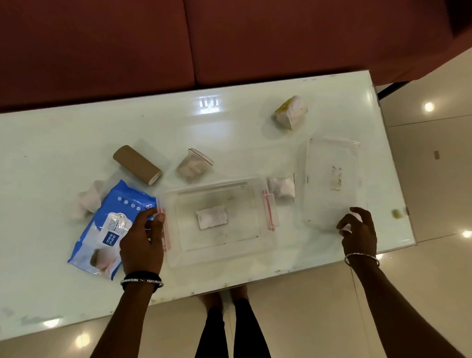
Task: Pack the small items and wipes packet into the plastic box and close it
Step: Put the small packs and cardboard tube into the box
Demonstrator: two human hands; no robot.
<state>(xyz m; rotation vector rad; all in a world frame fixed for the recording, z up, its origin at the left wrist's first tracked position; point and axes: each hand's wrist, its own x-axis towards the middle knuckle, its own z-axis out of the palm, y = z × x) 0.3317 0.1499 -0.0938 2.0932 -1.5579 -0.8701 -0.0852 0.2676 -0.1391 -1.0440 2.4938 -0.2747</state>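
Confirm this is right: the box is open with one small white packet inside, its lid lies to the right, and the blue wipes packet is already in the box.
Not quite. The head view shows the blue wipes packet on the table, left of the box, under the left hand. The small white packet and lid are as stated.

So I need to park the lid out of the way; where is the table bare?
Bare: the far left of the table, beyond the brown roll, and the near strip in front of the box. Crowded: around the box, between the wipes packet and lid.

Glossy white table [67, 136], red sofa [224, 37], tiled floor [429, 156]
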